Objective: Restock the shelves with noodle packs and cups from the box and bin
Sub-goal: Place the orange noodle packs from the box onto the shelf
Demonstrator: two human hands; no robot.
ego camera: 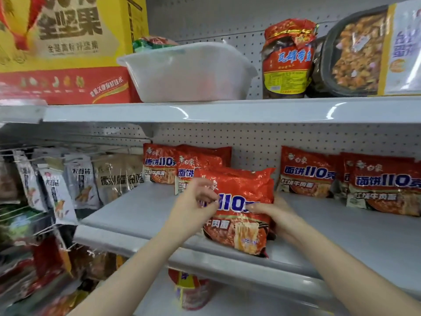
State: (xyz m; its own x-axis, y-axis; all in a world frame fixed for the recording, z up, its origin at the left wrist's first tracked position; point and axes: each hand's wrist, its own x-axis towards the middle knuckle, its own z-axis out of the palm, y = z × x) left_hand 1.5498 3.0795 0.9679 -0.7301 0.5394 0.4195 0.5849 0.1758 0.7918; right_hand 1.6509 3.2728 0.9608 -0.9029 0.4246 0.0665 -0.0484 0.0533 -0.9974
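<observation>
While set upright at the front lip of the middle shelf [141, 208], lower centre of the frame, noodle pack [239, 208] leaning forward, lower edge overhanging the lip. Right hand [276, 215] gripping the pack's right side, thumb across the front, fingers wrapped behind. Left hand [193, 201] at the pack's left edge, fingers loosely curled and blurred; whether pinching the wrapper or merely brushing it, cannot tell. Matching red packs [182, 167] stacked behind at centre, further red packs [364, 181] at centre right, bare shelf between and in front. White bin [189, 71] on the upper shelf [227, 109], upper centre, with a jar [287, 60] to its right. A noodle cup [190, 290] visible below the lip, bottom centre.

Judged step: seating the pack in line. Recommended: slide rearward with both hands until touching the centre stack, label outward and upright, base flat and clear of the lip. Risk: crinkly wrapper slipping, pack tipping forward off the edge
</observation>
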